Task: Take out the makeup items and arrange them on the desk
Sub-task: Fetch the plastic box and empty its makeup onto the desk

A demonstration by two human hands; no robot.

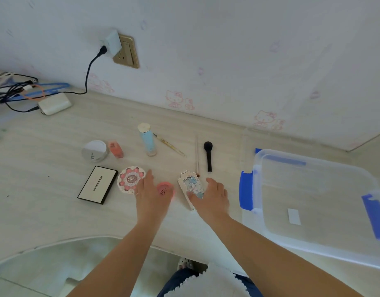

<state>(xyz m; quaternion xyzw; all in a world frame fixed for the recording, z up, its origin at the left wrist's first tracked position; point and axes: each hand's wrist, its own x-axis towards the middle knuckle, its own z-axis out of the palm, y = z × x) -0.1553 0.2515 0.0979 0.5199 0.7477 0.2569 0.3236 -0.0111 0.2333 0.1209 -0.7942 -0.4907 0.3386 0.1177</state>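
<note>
Your left hand [149,194] lay flat with its fingers [150,175] straight, between the round flower-patterned compact [131,179] and the small pink round pot [164,189], touching both and gripping neither. Your right hand [212,197] rested open-fingered on the long embossed palette [190,186], hiding its near end.

The black-edged flat palette [97,185] read "Mookiss" in black letters on its cream lid. The silver-lidded round jar [95,150] carried small writing too blurred to read with certainty. The pink pot bore a triangular logo whose letters could not be made out.

On the pale wood-grain surface [56,200] also lay a coral square-shouldered bottle [116,149], a pale blue tube [148,139] with a faceted cap, a thin gold-toned brush [169,145], a slim pink brush [197,155] and a black fluffy-headed brush [208,155], all lined up behind your hands.

The clear plastic box [313,202] with blue clips sat to the right, partly cut off by the frame edge, with a small white label on its bottom.
</note>
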